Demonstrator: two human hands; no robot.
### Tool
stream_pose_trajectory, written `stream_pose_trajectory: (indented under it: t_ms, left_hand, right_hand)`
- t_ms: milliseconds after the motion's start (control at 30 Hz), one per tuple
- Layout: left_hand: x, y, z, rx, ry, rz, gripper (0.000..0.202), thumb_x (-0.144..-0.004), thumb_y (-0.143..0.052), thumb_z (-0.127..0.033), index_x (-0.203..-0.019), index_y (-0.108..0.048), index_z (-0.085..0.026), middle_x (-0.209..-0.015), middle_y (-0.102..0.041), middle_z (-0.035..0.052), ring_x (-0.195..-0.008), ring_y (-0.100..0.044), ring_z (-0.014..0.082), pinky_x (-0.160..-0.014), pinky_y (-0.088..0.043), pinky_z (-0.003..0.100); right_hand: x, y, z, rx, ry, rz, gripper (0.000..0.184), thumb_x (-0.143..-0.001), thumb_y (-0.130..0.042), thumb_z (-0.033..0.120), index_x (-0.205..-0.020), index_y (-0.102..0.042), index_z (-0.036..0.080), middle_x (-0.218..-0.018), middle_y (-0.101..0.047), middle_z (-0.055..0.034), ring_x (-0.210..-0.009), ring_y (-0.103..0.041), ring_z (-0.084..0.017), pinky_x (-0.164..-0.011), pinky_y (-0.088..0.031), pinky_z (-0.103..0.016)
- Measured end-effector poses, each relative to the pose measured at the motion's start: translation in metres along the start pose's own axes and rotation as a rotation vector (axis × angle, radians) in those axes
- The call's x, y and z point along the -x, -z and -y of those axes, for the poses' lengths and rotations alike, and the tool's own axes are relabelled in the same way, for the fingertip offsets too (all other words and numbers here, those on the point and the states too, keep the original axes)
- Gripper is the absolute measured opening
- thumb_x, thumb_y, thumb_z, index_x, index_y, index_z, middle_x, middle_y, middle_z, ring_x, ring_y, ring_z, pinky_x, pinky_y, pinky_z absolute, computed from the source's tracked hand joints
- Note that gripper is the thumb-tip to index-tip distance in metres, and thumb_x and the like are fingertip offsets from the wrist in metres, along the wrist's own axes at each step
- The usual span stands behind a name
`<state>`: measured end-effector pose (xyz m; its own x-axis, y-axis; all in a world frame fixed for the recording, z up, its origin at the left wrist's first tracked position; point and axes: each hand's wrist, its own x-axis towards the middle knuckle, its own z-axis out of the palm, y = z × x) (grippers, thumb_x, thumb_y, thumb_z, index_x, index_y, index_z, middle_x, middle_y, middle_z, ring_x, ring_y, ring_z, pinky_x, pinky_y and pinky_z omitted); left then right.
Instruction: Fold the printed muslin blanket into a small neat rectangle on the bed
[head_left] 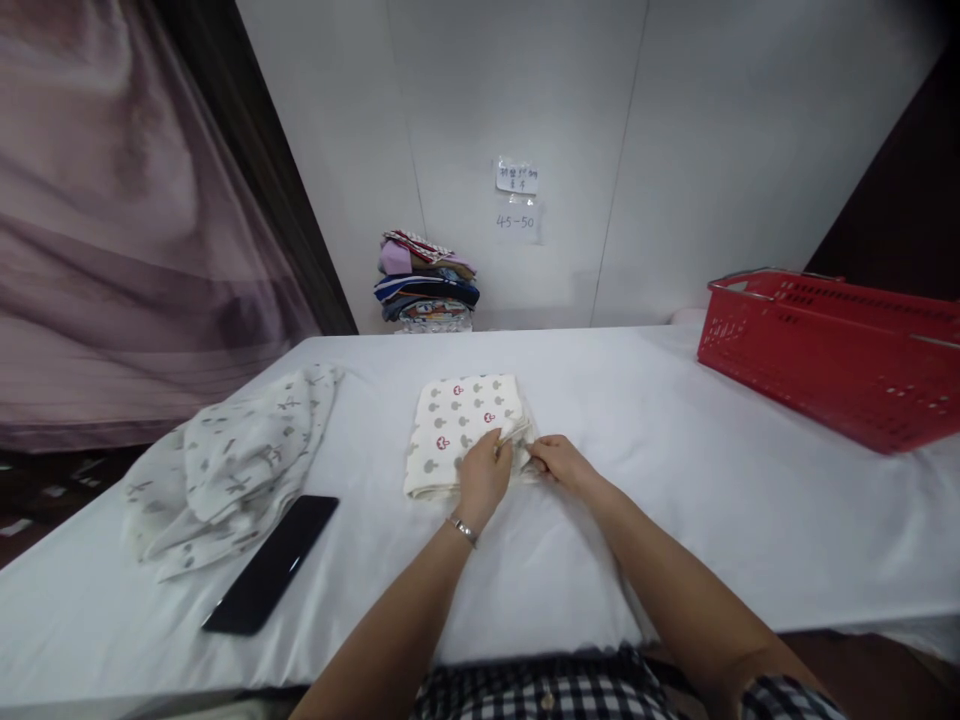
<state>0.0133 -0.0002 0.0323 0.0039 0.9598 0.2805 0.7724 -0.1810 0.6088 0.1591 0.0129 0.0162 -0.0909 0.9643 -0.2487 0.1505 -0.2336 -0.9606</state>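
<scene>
A folded cream cloth with grey and red mushroom prints (pixel 461 420) lies in the middle of the white-covered table (pixel 675 480). My left hand (pixel 484 478), with a bracelet at the wrist, rests on the cloth's near right corner, fingers closed on the fabric edge. My right hand (pixel 559 462) pinches the same corner from the right side. Both hands touch the cloth where its layers bunch up.
A crumpled white patterned cloth (pixel 225 465) lies at the left, with a black phone (pixel 274 562) beside it. A stack of folded clothes (pixel 425 283) stands against the back wall. A red plastic basket (pixel 832 350) sits at the right.
</scene>
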Motion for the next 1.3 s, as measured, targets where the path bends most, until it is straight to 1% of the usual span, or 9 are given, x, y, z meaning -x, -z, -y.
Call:
stream_pose_trajectory:
  t_ms: [133, 267, 533, 700, 867, 1000, 1100, 1233, 1300]
  left_hand:
    - [0.003, 0.000, -0.003, 0.007, -0.041, -0.009, 0.022, -0.086, -0.043, -0.029, -0.100, -0.058, -0.020, -0.079, -0.063, 0.0012, -0.070, -0.056, 0.0141, -0.064, -0.038, 0.024]
    - [0.007, -0.002, -0.002, -0.012, -0.155, -0.013, 0.020, -0.086, -0.041, -0.024, -0.100, -0.055, -0.020, -0.086, -0.062, 0.0012, -0.077, -0.056, 0.0141, -0.068, -0.040, 0.024]
    - [0.011, -0.008, 0.000, -0.163, -0.416, 0.078, 0.028, -0.083, -0.040, -0.014, -0.108, -0.051, -0.019, -0.101, -0.059, 0.0056, -0.094, -0.053, 0.0174, -0.081, -0.042, 0.030]
    - [0.014, -0.007, -0.001, -0.182, -0.438, 0.113, 0.035, -0.079, -0.043, -0.013, -0.113, -0.048, -0.018, -0.107, -0.057, 0.0075, -0.100, -0.051, 0.0194, -0.088, -0.040, 0.034]
    - [0.017, -0.010, 0.003, -0.199, -0.461, 0.104, 0.051, -0.071, -0.045, -0.008, -0.122, -0.041, -0.017, -0.117, -0.052, 0.0092, -0.110, -0.045, 0.0215, -0.094, -0.038, 0.038]
    - [0.015, -0.014, 0.005, -0.219, -0.452, 0.065, 0.047, -0.074, -0.042, -0.007, -0.120, -0.042, -0.018, -0.117, -0.052, 0.0091, -0.111, -0.046, 0.0209, -0.092, -0.039, 0.037]
    - [0.012, -0.015, 0.005, -0.235, -0.443, 0.047, 0.038, -0.079, -0.043, -0.012, -0.116, -0.045, -0.018, -0.113, -0.054, 0.0087, -0.107, -0.049, 0.0206, -0.088, -0.041, 0.035]
    - [0.009, -0.011, 0.002, -0.263, -0.402, 0.090, 0.028, -0.080, -0.042, -0.011, -0.106, -0.050, -0.017, -0.102, -0.059, 0.0071, -0.097, -0.053, 0.0188, -0.081, -0.042, 0.031]
    - [0.008, -0.009, 0.000, -0.270, -0.388, 0.108, 0.028, -0.080, -0.040, -0.009, -0.104, -0.051, -0.018, -0.098, -0.060, 0.0065, -0.094, -0.054, 0.0179, -0.080, -0.042, 0.030]
  right_hand:
    - [0.003, 0.001, 0.003, -0.082, -0.056, 0.083, 0.027, -0.071, -0.055, 0.031, -0.051, -0.041, 0.019, -0.038, -0.038, 0.0075, -0.029, -0.027, -0.004, -0.032, -0.012, -0.021]
    - [0.002, 0.002, 0.001, -0.216, -0.095, 0.158, 0.026, -0.069, -0.056, 0.030, -0.053, -0.039, 0.019, -0.039, -0.035, 0.0090, -0.029, -0.024, -0.003, -0.031, -0.008, -0.020]
    - [0.001, 0.001, -0.004, -0.292, -0.121, 0.171, 0.016, -0.064, -0.052, 0.021, -0.053, -0.041, 0.018, -0.038, -0.031, 0.0097, -0.030, -0.020, -0.002, -0.032, -0.006, -0.020]
    - [0.001, 0.004, -0.007, -0.345, -0.114, 0.203, 0.011, -0.062, -0.051, 0.021, -0.057, -0.041, 0.018, -0.040, -0.031, 0.0101, -0.033, -0.021, -0.003, -0.034, -0.006, -0.020]
    - [0.002, 0.006, -0.007, -0.383, -0.118, 0.230, 0.016, -0.063, -0.052, 0.024, -0.056, -0.038, 0.019, -0.042, -0.029, 0.0102, -0.034, -0.018, -0.002, -0.035, -0.005, -0.020]
    - [0.003, 0.007, -0.005, -0.399, -0.125, 0.244, 0.021, -0.064, -0.052, 0.026, -0.054, -0.035, 0.019, -0.043, -0.029, 0.0102, -0.034, -0.017, -0.002, -0.035, -0.005, -0.019]
    - [0.003, 0.007, -0.005, -0.400, -0.118, 0.247, 0.021, -0.065, -0.052, 0.028, -0.053, -0.036, 0.018, -0.043, -0.030, 0.0098, -0.034, -0.018, -0.002, -0.035, -0.006, -0.019]
    - [0.003, 0.004, -0.008, -0.386, -0.111, 0.248, 0.014, -0.066, -0.052, 0.029, -0.061, -0.049, 0.016, -0.042, -0.034, 0.0095, -0.032, -0.020, -0.002, -0.035, -0.006, -0.019]
    - [0.002, 0.003, -0.010, -0.356, -0.095, 0.223, 0.013, -0.067, -0.052, 0.028, -0.066, -0.054, 0.015, -0.042, -0.040, 0.0082, -0.031, -0.024, -0.003, -0.034, -0.007, -0.019]
